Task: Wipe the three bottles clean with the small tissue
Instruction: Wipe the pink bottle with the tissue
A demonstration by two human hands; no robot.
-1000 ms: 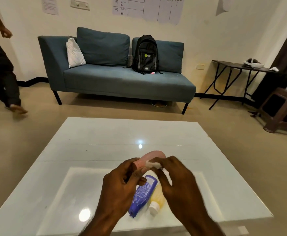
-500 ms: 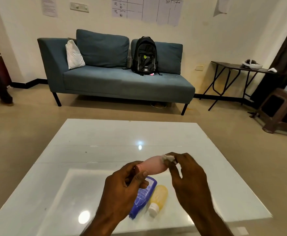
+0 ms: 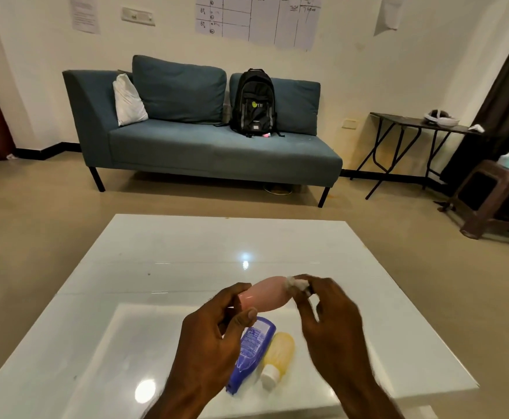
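The left hand (image 3: pixel 214 337) grips the pink bottle (image 3: pixel 265 294) at its near, narrow end, thumb on the underside and fingers wrapped over the top, and holds it lifted above the near half of the white table (image 3: pixel 162 267), lying roughly level with its rounded end pointing away and to the right. The right hand (image 3: pixel 331 316) pinches the small tissue (image 3: pixel 297 285), a crumpled white wad, between thumb and fingertips and presses it against the rounded far end of the pink bottle. The remaining fingers of the right hand are curled loosely; the hand is slightly blurred. Two further bottles lie flat on the table, directly below the hands and close to the near edge. The blue bottle (image 3: pixel 251 349) lies on the left, its label facing up, partly covered by the left hand. The yellow bottle (image 3: pixel 280 353) lies just beside it on the right, with its white cap toward the near edge. Whether these two bottles touch cannot be determined. Both hands are occupied.
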